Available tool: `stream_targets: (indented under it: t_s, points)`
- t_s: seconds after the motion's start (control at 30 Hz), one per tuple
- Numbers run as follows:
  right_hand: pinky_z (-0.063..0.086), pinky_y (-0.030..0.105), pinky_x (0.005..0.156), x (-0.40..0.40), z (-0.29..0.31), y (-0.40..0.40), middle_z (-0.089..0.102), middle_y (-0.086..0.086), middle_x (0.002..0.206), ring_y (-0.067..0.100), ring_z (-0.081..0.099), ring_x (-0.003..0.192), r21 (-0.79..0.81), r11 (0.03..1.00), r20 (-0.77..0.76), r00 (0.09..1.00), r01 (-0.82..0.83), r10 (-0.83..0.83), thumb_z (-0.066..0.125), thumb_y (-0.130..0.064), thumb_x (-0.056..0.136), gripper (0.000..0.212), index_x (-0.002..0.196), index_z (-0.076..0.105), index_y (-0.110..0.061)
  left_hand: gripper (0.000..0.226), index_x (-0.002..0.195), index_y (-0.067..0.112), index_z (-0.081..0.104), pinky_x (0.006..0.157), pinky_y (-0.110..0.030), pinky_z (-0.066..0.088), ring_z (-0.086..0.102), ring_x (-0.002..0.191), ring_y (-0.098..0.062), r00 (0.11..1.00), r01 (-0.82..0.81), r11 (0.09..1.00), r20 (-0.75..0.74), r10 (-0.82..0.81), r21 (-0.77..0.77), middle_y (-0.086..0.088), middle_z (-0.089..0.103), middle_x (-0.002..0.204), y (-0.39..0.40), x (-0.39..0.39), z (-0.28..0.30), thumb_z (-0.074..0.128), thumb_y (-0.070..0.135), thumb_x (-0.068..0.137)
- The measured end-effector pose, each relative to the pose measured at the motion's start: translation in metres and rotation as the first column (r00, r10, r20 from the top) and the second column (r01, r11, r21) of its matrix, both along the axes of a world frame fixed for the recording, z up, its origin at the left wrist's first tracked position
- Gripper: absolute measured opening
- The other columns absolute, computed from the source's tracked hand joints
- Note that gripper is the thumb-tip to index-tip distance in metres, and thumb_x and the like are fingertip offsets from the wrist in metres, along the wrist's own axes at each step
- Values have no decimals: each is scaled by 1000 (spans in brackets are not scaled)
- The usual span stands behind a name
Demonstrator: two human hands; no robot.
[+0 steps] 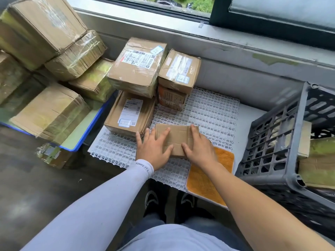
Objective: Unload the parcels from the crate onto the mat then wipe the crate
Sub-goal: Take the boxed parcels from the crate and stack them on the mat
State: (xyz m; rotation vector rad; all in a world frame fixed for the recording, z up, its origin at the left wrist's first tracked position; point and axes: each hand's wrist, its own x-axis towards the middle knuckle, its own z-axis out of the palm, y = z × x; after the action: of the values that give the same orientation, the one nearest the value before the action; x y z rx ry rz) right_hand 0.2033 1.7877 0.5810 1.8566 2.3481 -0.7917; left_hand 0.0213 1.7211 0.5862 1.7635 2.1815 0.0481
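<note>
A small flat cardboard parcel (176, 136) lies on the white lattice mat (208, 109). My left hand (153, 151) rests on its left side with fingers spread and straight. My right hand (199, 147) lies on its right side, fingers straight, thumb at the near edge. Several labelled parcels (136, 69) are stacked on the mat's far left. The dark grey plastic crate (272, 142) stands at the right, with more cardboard parcels (319, 160) inside. An orange cloth (208, 176) lies at the mat's near right corner.
Large taped cardboard boxes (45, 33) pile up at the left, some on a blue-rimmed tray (85, 131). A small wrapped packet (52, 154) sits on the floor. A window sill (217, 44) runs along the back. My shoes (152, 200) stand below the mat's edge.
</note>
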Motion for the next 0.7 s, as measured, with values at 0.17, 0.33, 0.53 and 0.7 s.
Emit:
stream_targets:
  t_s: [0.17,0.33,0.53,0.7]
  points:
    - [52,42,96,3,13,3,41,14,140,28,53,115,128,991,-29,999,23,-19,69,-46,94,100,162,-3,-41,87,161,49,1,124,-65,-3,9,159,-33,1000,29,992,-3,-29,121,-16,24,168,2,-5,10,53,62,93]
    - [49,45,101,-4,17,2,34,20,148,34,46,129,225,974,45,998,26,-37,68,-36,97,86,162,12,-35,102,161,43,-9,124,-65,1,16,157,-34,999,32,990,-41,-26,140,-15,33,164,9,-6,14,61,61,89]
    - [40,50,114,-5,7,-12,23,21,160,38,35,144,134,991,135,991,7,-25,65,-35,98,87,163,7,-35,95,164,33,-6,123,-66,-5,13,157,-35,980,92,996,-180,-88,18,-15,26,166,5,-2,4,54,59,94]
    - [33,54,120,-5,11,-15,17,17,166,38,25,152,159,986,62,997,45,-56,64,-44,95,64,151,35,-34,78,159,38,14,121,-69,-1,3,158,-42,967,135,990,-225,-123,42,-18,4,172,5,-6,2,54,55,94]
